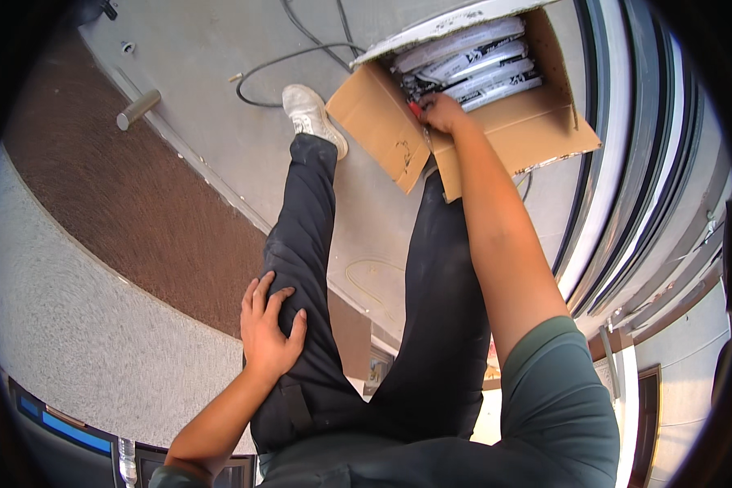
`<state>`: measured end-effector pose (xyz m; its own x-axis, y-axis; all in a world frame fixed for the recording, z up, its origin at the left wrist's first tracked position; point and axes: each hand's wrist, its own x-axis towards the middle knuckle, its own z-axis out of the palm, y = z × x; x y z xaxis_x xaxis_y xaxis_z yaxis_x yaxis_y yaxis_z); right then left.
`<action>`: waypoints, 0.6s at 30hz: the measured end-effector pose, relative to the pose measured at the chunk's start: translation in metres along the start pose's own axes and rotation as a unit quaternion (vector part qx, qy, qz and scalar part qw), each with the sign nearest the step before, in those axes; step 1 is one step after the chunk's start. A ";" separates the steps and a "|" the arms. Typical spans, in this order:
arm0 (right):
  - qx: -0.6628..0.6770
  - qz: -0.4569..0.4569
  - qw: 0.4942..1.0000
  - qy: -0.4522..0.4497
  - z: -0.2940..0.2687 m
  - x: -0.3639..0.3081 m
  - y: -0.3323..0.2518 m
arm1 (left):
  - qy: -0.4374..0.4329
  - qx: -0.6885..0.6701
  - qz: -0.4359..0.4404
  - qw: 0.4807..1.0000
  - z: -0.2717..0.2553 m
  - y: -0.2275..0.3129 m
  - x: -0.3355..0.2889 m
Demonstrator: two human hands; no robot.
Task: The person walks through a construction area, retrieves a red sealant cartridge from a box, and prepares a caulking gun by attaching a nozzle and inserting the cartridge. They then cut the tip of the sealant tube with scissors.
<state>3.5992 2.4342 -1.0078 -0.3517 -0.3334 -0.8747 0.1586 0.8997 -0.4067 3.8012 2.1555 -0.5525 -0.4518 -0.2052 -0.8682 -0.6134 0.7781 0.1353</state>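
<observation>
An open cardboard box stands on the floor in front of me, its flaps folded outward. Inside it lie several white plastic packages with dark print, stacked on one another. My right hand reaches in past the near flap, fingers closed on a small red object whose kind I cannot make out. It is at the box's left inner side, close to the packages. My left hand rests on my left thigh with its fingers spread, holding nothing.
A dark cable loops over the grey floor left of the box, near my white shoe. Dark and white window or door rails run along the right. On the left, a short metal cylinder sits by the brown textured surface.
</observation>
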 end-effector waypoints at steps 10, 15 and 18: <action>0.309 0.051 0.950 0.015 -0.006 -0.070 -0.025 | 0.023 -0.012 0.032 0.999 0.020 -0.012 -0.009; 0.524 -0.109 0.844 -0.038 -0.077 -0.245 -0.110 | 0.028 -0.042 0.065 0.997 0.022 -0.019 -0.010; 0.553 -0.139 0.820 -0.039 -0.126 -0.353 -0.162 | 0.026 -0.027 0.086 0.996 0.006 -0.010 -0.015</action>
<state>3.5809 2.4413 -0.6000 -0.4626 -0.5381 -0.7046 0.8381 -0.0064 -0.5454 3.8182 2.1540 -0.5437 -0.5855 -0.1030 -0.8041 -0.5572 0.7716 0.3069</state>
